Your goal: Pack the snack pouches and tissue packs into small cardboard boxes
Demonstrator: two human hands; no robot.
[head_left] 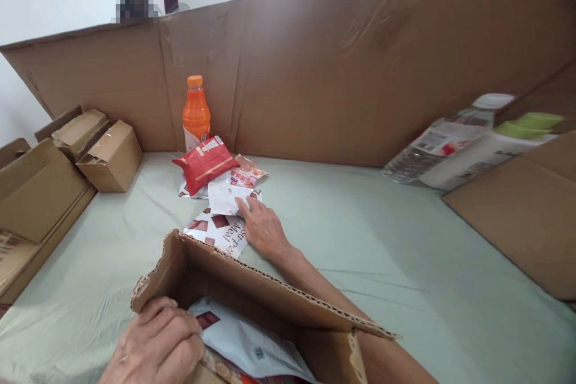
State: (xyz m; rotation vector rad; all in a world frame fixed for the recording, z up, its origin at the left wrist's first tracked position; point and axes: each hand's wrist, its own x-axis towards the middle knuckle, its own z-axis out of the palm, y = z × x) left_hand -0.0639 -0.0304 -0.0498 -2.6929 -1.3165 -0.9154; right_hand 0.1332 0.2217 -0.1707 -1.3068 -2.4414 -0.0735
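My left hand (155, 339) is closed over the near left edge of an open cardboard box (279, 297). Inside that box lies a white packet (252, 342) with brown squares and a barcode, on top of other packaging only partly seen. Past the box's far wall, my right hand (265, 228) has its fingertips on the right end of a small white packet (224, 199); its thumb is hidden. Under this one rests a white "Meal" packet (220, 231). Just behind are a red packet (207, 165) and a pink patterned packet (249, 172).
An orange drink bottle (196, 111) stands behind the packets. Small cardboard boxes (110, 159) and a larger open carton (42, 192) sit at left. At right, a clear bottle (443, 141) and a white green-capped bottle (488, 153) lean by a cardboard panel (522, 216). A tall cardboard wall (315, 72) closes the back.
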